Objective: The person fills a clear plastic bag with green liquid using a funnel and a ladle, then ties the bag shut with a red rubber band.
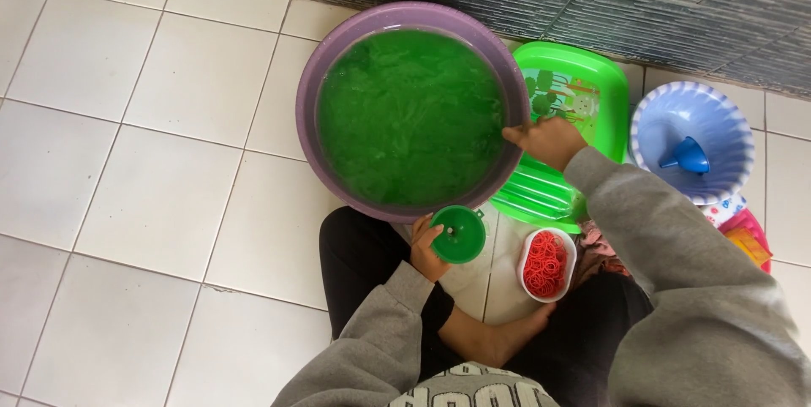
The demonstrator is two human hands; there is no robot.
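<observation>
The person sits cross-legged on the white tiled floor (127,204), with everything laid out in an arc in front so that each thing lies within arm's reach.

The left hand (425,248) is closed around the edge of a green funnel (457,234), fingers curled over its near rim and thumb beneath. The funnel is held level with its wide mouth up, just in front of the knees and right at the near rim of the purple basin (306,111). Holding it there keeps it close to the green liquid (405,115) that fills the basin nearly to the brim.

The right hand (549,140) reaches forward to the basin's right rim. Its fingers are bent together and seem to rest on or pinch the edge; whether they grip anything small cannot be told from this view. Resting there would steady the full basin.

Just beyond and beneath that hand lies a green plastic tray (591,77), partly tucked under the basin. Further to the hand's right sits a blue and white bowl (726,120) with a small blue funnel (688,156) inside it. Nearer the body, between the two forearms, a small white dish (528,284) holds red rubber bands (547,263), kept close to the lap. A pink and yellow thing (748,234) shows beside the right sleeve, too hidden to identify.
</observation>
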